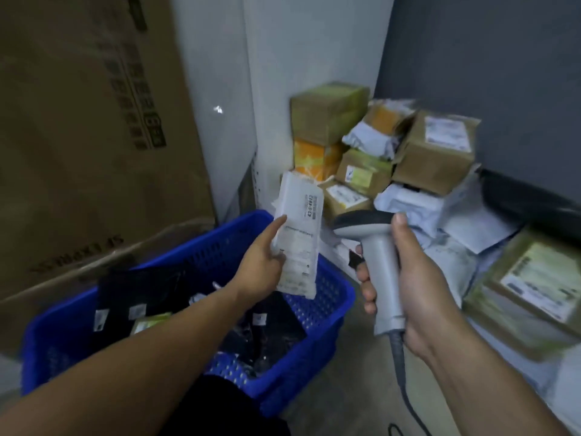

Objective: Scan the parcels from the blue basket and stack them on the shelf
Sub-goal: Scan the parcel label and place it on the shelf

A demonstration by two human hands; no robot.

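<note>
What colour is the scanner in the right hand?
Light grey handle with a darker grey head, seen in the head view: scanner.

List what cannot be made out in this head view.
All in the head view:
The white parcel: label print motion-blurred, unreadable.
The scanner: its window faces away from the camera.
The blue basket: the left forearm hides part of its contents.
The scanner cable: cut off by the bottom edge.

left hand (261,265): forearm extended, pinches white parcel (298,247) | right hand (421,278): forearm extended, curled round scanner (380,265)
</note>
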